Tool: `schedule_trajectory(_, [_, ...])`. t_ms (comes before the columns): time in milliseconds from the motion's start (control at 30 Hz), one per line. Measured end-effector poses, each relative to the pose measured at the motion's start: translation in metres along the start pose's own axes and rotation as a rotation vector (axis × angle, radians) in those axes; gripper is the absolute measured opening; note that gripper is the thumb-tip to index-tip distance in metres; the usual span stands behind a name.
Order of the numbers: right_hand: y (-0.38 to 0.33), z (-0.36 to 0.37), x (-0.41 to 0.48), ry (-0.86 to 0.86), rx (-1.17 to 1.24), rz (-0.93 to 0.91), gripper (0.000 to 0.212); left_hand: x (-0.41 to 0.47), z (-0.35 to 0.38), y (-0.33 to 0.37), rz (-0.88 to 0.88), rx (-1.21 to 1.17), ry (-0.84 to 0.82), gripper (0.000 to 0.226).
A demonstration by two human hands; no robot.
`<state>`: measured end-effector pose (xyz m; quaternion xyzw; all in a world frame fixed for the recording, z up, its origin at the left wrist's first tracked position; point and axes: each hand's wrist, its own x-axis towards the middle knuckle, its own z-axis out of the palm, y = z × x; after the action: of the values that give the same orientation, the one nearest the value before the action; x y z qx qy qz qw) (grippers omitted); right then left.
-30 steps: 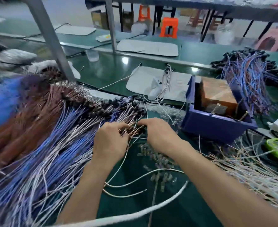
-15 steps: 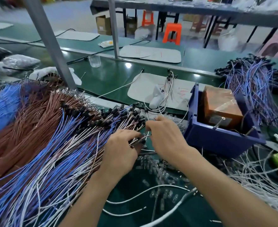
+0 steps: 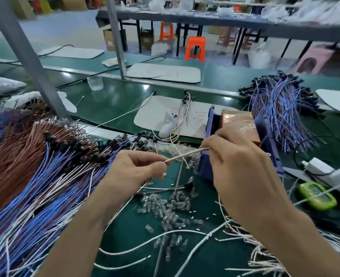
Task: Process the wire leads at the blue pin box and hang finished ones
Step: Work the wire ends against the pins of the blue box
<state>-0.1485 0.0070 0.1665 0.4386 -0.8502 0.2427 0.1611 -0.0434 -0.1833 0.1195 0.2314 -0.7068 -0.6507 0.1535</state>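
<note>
A thin pale wire lead (image 3: pixel 187 154) stretches between my two hands above the green bench. My left hand (image 3: pixel 134 169) pinches its lower left end between thumb and fingertips. My right hand (image 3: pixel 239 166) grips the upper right end, right in front of the blue pin box (image 3: pixel 204 156). A copper-coloured block (image 3: pixel 238 124) sits inside that box. A big fan of blue, white and brown leads (image 3: pixel 35 176) with black ends lies to the left. Small clear connector pieces (image 3: pixel 171 208) are scattered under my hands.
Another bundle of blue and purple leads (image 3: pixel 281 108) lies behind the box at right. Loose white leads (image 3: pixel 261 254) pile at lower right. A green handheld device (image 3: pixel 317 194) and a white plug (image 3: pixel 315 165) sit at right. A grey frame post (image 3: pixel 25 56) rises at left.
Both hands have left the fan of leads and moved right and up toward the blue box, now drawing one pale lead out taut between them.
</note>
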Motion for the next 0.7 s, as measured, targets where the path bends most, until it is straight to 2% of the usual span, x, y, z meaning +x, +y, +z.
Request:
schedule_trajectory(100, [0.023,-0.011,-0.023,0.093,0.026,0.103,0.014,-0.001,-0.001,0.010,-0.044,0.118,-0.085,0.019])
schedule_trajectory(233, [0.051,-0.014,-0.045,0.129,0.058,0.269,0.015,-0.002,0.001,0.012,-0.075,0.274,-0.163,0.019])
schedule_trajectory(300, [0.060,-0.016,-0.054,0.162,0.058,0.326,0.015,0.001,0.005,0.012,-0.035,0.264,-0.061,0.023])
schedule_trajectory(400, [0.066,-0.018,-0.066,0.175,0.019,0.388,0.014,0.006,0.013,0.015,0.120,0.279,0.148,0.027])
schedule_trajectory(467, [0.067,-0.019,-0.073,0.129,-0.045,0.400,0.015,0.006,0.022,0.019,0.221,0.312,0.157,0.028])
schedule_trajectory(567, [0.073,-0.023,-0.079,0.016,-0.071,0.421,0.024,0.001,0.039,0.021,0.289,0.331,0.032,0.030])
schedule_trajectory(700, [0.078,-0.022,-0.080,-0.312,0.187,0.485,0.025,-0.007,0.068,0.013,0.246,0.313,-0.093,0.025])
